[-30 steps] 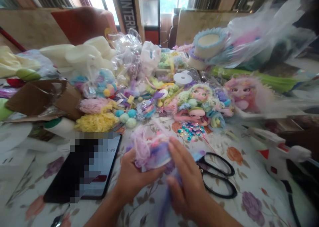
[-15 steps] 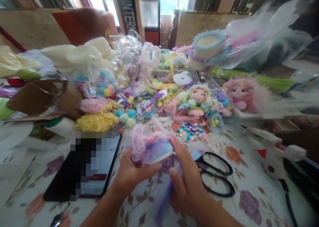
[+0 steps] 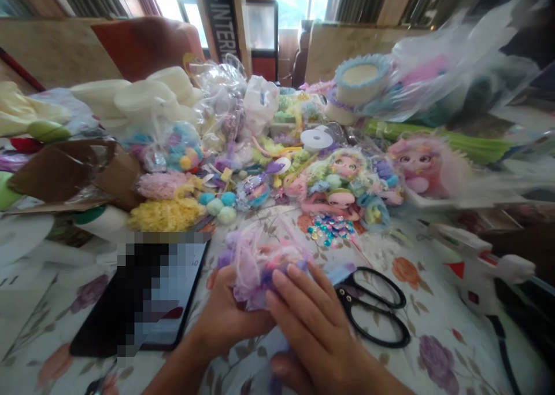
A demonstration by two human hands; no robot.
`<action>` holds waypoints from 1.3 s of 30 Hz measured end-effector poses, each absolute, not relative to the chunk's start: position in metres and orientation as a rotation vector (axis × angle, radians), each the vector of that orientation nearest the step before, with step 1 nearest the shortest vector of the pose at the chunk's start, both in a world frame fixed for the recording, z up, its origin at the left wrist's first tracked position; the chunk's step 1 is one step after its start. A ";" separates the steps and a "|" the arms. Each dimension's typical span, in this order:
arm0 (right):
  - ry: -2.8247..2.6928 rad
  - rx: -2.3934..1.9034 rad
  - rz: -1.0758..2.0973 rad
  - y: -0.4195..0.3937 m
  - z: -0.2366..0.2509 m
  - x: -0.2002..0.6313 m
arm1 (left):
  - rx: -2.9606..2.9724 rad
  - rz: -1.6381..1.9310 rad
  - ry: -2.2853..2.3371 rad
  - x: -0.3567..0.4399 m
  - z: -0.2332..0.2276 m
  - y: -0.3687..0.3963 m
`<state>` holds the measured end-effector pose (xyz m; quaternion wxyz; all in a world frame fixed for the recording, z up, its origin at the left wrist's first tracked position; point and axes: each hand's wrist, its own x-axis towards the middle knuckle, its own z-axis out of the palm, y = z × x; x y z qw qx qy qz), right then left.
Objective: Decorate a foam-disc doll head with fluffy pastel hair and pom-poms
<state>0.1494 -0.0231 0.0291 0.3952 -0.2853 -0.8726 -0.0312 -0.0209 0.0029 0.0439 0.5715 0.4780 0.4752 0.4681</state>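
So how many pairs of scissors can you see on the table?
1: black-handled scissors, lying on the flowered cloth beside the right hand. More may be hidden in the pile.

Bright windows [image 3: 299, 2] stand behind what looks like a reddish chair [image 3: 150, 48].

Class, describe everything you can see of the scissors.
The scissors have two black, plastic-looking oval handle loops and silvery pivot rivets. They lie on the flowered tablecloth, beside the right hand, which hides the blades; contact with it cannot be judged. A bluish-lilac strip lies near the pivot.
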 end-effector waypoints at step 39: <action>-2.680 -0.867 0.591 -0.021 0.031 0.194 | 1.036 1.476 1.086 -0.011 0.018 0.016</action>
